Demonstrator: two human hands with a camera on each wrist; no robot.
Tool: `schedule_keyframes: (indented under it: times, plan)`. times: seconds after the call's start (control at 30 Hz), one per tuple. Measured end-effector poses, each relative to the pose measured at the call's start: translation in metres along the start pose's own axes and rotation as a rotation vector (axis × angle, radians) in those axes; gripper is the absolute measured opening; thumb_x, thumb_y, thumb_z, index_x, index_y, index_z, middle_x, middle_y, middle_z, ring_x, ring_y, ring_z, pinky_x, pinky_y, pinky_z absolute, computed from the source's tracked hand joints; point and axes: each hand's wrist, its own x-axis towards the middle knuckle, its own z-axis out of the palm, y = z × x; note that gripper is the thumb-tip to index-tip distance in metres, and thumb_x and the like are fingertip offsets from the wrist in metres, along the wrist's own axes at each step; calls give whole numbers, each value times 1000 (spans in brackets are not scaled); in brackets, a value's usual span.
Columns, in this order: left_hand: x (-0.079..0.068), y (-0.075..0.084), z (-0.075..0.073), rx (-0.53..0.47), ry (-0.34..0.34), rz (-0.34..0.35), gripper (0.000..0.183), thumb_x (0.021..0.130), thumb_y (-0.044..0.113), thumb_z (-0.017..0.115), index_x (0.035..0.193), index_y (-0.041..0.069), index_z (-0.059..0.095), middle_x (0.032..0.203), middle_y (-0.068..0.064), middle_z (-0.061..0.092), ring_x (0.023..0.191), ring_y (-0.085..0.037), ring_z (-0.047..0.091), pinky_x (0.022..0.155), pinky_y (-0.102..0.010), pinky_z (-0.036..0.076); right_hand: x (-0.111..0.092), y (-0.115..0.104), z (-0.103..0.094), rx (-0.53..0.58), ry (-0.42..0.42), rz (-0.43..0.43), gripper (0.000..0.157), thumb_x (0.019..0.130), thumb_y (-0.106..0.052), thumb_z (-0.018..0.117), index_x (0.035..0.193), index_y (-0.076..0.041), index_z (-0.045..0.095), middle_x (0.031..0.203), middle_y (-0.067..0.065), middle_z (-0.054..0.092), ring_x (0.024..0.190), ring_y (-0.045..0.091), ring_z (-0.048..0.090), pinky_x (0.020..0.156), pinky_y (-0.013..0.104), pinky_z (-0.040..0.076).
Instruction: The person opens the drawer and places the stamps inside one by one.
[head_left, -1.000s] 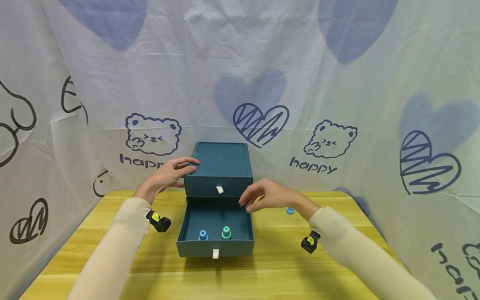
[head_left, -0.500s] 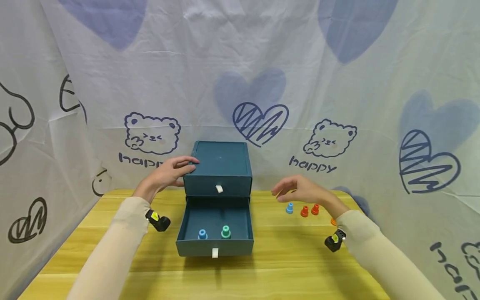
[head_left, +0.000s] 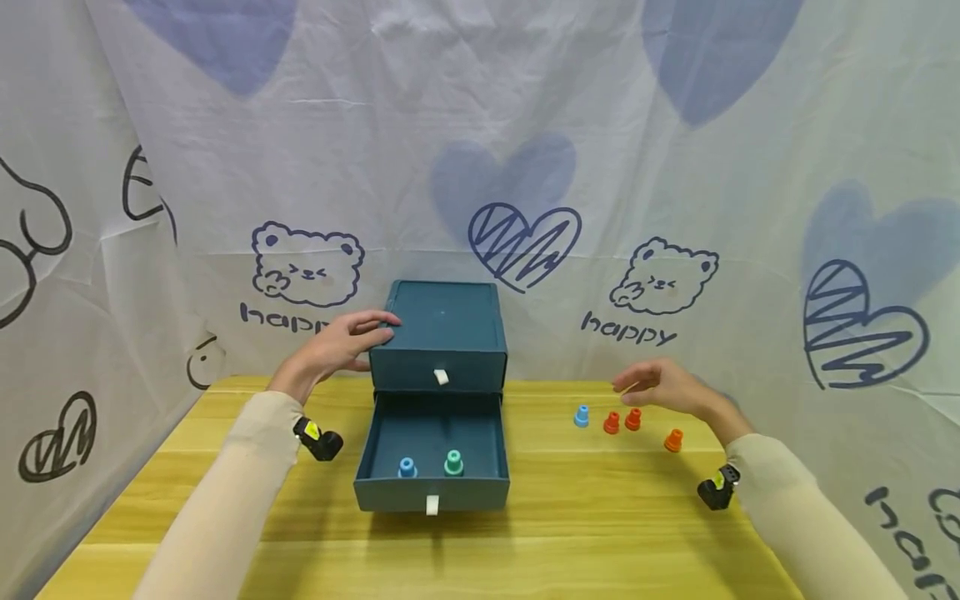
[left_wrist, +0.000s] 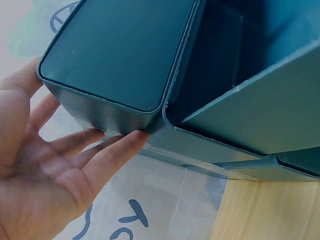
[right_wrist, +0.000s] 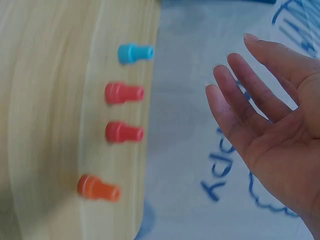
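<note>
A dark teal two-drawer box (head_left: 446,321) stands at the back of the table, its lower drawer (head_left: 431,495) pulled out. Inside that drawer are a blue stepped plastic peg (head_left: 407,468) and a green one (head_left: 453,463). My left hand (head_left: 333,348) rests against the box's upper left side; in the left wrist view its fingertips (left_wrist: 135,137) touch the side wall. Above the table at the right hovers my right hand (head_left: 667,386), fingers relaxed and holding nothing. Below it stand a blue peg (head_left: 582,416), two red pegs (head_left: 612,422) and an orange peg (head_left: 673,440).
The wood-grain table (head_left: 585,517) ends at a printed cloth (head_left: 540,192) hanging behind it and at both sides. White pull tabs (head_left: 432,505) stick out from the drawer fronts. A small camera is strapped to each wrist.
My right hand has moved right, from beside the open drawer to above the loose pegs, which have come into view. My left hand stays on the box.
</note>
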Motion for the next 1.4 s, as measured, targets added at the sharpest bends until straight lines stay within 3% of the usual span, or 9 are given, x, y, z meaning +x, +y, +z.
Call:
schedule_keyframes:
  times: [0.13,0.5,0.77,1.0,1.2,1.33,1.4]
  plan:
    - [1,-1,1,-1,0,0,49,107,39,55,150,15,49,170,-16,27,151,-44,35,113,-66,43,-10,14,-4,6,18,32,32,95,-12,74,123,3,70,123,24,72,104,24,74,88,31,63]
    - [1,3,1,4,-3,9,50,108,40,54,151,16,48,171,-16,25,152,-44,34,114,-67,42,-38,50,-9,25,72,66,35,93,-10,76,123,6,68,122,27,71,101,14,73,85,20,61]
    - [6,5,0,-3,5,3,46,108,38,54,149,18,50,170,-13,27,152,-42,34,114,-66,42,-52,70,-5,-2,120,155,41,93,-12,77,129,5,66,130,28,68,112,33,72,85,25,62]
    - [5,5,1,-5,-4,10,47,108,37,54,150,17,50,171,-13,26,153,-42,33,115,-67,41,-58,85,4,-47,227,171,46,90,-15,80,128,7,67,130,28,69,118,43,68,83,14,55]
    - [2,2,1,5,-1,12,47,109,36,53,151,16,49,171,-15,25,152,-44,34,114,-66,42,-58,96,14,-9,326,176,46,89,-11,81,127,10,66,128,31,68,110,32,71,80,12,54]
    - [0,1,1,1,3,9,47,108,36,53,150,16,49,171,-15,26,151,-44,35,113,-66,43,-59,103,19,37,336,160,45,89,-5,79,126,15,63,124,34,68,101,20,73,77,15,57]
    - [0,1,1,-3,5,7,47,108,36,54,150,15,49,170,-15,26,151,-43,35,113,-66,44,-59,106,22,58,326,156,46,89,-3,78,127,17,61,124,35,67,100,20,74,77,18,59]
